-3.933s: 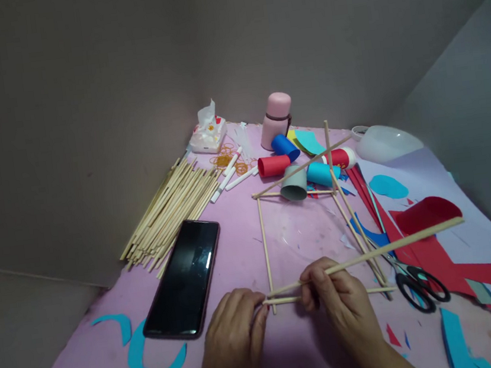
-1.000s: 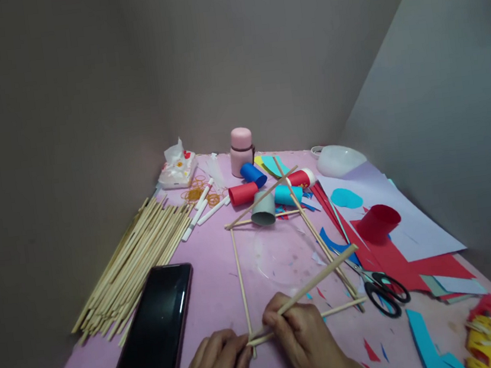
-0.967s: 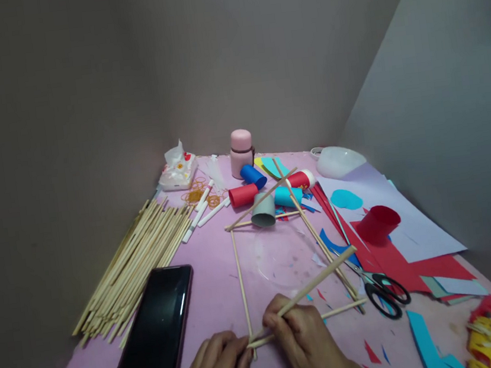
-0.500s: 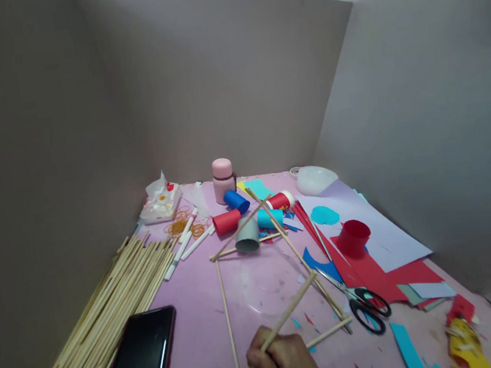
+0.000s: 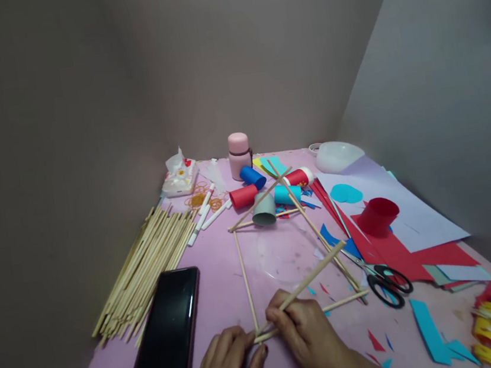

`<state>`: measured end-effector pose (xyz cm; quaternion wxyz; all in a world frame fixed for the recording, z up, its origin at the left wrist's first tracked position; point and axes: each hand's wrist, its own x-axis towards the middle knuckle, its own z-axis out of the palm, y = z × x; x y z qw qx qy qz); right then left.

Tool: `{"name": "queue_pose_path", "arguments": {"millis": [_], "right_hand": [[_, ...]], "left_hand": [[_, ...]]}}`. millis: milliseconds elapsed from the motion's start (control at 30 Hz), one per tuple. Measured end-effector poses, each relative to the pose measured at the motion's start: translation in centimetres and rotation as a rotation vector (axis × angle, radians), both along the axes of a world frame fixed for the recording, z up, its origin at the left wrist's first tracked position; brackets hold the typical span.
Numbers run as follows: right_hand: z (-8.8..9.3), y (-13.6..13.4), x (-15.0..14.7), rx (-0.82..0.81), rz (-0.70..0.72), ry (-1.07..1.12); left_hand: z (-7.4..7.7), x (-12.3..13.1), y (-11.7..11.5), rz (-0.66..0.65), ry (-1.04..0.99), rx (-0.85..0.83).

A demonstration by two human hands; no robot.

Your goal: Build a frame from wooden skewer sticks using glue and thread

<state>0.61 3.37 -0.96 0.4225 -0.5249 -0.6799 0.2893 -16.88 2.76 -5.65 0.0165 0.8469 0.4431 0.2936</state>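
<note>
My right hand (image 5: 311,331) is closed round a wooden stick (image 5: 321,267) that slants up and to the right. My left hand (image 5: 227,362) pinches the near left corner of a stick frame (image 5: 246,282), where several stick ends meet. The frame lies on the pink tabletop, and its near stick (image 5: 344,301) runs from under my right hand to the right. At its far side two sticks cross, and a grey paper tube (image 5: 263,210) sits by the back stick. Whatever binds the near corner is hidden by my fingers.
Left lie a pile of sticks (image 5: 149,273) and a black phone (image 5: 168,337). Scissors (image 5: 387,283), a red paper tube (image 5: 378,216) and paper sheets lie right. Behind are rubber bands (image 5: 198,200), markers (image 5: 197,226), a pink flask (image 5: 239,155) and a tissue pack (image 5: 181,177). Grey panels surround the table.
The view has tipped down and shifted left, so more of both hands shows. My hands stay at the frame's near left corner, the right one still holding the slanted stick.
</note>
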Motion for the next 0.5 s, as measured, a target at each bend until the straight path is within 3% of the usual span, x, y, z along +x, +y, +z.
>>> {"name": "queue_pose_path", "arguments": {"millis": [500], "right_hand": [[0.39, -0.07, 0.02, -0.061, 0.018, 0.013]], "left_hand": [[0.27, 0.24, -0.56, 0.05, -0.023, -0.057]]}}
